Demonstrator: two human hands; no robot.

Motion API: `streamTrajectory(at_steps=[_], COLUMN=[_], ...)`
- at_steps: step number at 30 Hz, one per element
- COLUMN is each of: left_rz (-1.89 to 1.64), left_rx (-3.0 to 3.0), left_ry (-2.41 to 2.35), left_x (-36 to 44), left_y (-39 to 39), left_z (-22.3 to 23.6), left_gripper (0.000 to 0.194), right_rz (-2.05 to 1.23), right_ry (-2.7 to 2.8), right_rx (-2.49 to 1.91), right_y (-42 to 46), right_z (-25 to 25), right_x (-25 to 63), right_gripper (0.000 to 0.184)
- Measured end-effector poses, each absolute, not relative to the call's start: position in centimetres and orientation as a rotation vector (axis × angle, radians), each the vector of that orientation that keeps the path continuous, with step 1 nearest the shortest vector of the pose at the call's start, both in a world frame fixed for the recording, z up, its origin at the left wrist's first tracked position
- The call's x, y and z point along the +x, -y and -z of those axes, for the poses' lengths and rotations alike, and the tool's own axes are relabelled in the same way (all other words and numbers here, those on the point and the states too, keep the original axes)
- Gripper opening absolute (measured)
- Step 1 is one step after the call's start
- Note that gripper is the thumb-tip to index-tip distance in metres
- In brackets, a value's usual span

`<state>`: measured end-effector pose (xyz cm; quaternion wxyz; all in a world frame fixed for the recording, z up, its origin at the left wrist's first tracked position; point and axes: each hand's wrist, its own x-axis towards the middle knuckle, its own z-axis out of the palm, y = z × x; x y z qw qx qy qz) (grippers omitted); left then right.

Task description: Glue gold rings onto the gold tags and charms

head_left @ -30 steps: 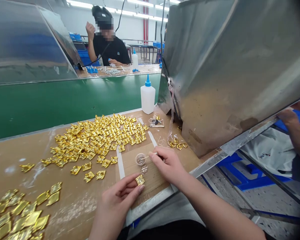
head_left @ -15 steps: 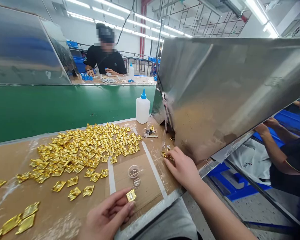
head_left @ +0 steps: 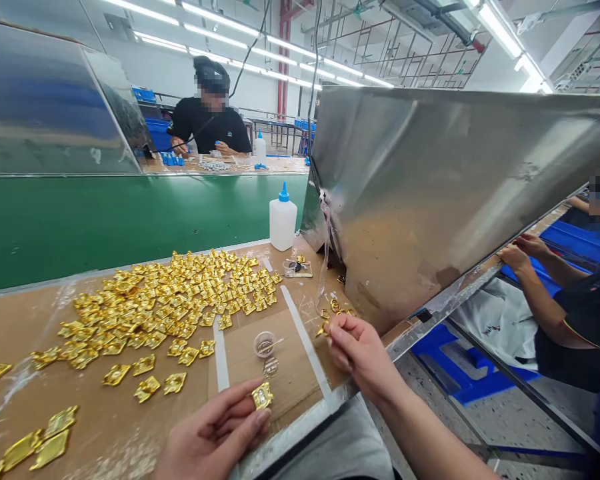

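My left hand (head_left: pixel 220 430) pinches one gold metal piece (head_left: pixel 262 396) between thumb and fingers, low over the front of the brown worktable (head_left: pixel 10 313). To the right, my right hand (head_left: pixel 363 350) is closed in a pinch on a small gold ring (head_left: pixel 323 329), just in front of a few loose gold rings (head_left: pixel 336 307). Between the hands sits a small clear glue cup (head_left: pixel 265 344) with a thin stick in it. A wide heap of gold pieces (head_left: pixel 175 300) covers the table's middle.
A white glue bottle with a blue cap (head_left: pixel 283 219) stands at the back by a tilted metal hood (head_left: pixel 445 193). Behind runs a green conveyor belt (head_left: pixel 105 220). Another person (head_left: pixel 207 123) works across it; a third person's arms (head_left: pixel 535 280) reach in at the right.
My right hand left the stick in the glue cup, went right to the loose rings and now lifts one. The left hand kept its gold piece. The view tilted upward.
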<state>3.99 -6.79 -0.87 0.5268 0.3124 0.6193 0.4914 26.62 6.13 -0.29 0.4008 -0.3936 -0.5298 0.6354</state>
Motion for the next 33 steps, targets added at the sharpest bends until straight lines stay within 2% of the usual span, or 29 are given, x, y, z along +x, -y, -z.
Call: streamTrajectory(at_steps=[2,4,9,11,17,28,33], left_rz=[-1.181,-1.190,-1.243,-1.275,-1.288,-1.298,-1.275], left_rx=[0.756,0.768,0.741,0.720,0.701,0.649,0.655], left_ry=[-1.460,-1.450,-1.408,-1.408,-1.410,-1.419,-1.371], left_x=[4.4,4.8,5.7,5.8,5.9,5.9,5.5], left_y=[6.5,6.2,6.0,6.1,6.2,6.2,6.4], left_z=[0.4,0.2,1.3,1.8,1.7,1.1,0.3], left_gripper=[0.054,0.051,0.043,0.042,0.045,0.050,0.048], right_rz=[-1.790,-1.780,-1.330,-1.297,-1.946,-2.133,-2.358], right_ry=[1.230,1.255,1.695,1.779,1.062,0.764,0.426], right_rx=[-0.906,-0.948,-1.096,-1.092,-1.015,-0.870,-0.522], right_y=[-5.0,-4.6,-6.5,-7.4,-8.7,-9.2,-5.4], right_z=[0.5,0.7,0.7,0.5,0.0,-0.9,-2.2], right_x=[25.4,24.5,24.7,25.4,26.9,26.8,25.9], right_gripper=[0.040,0.039,0.027,0.026,0.043,0.052,0.045])
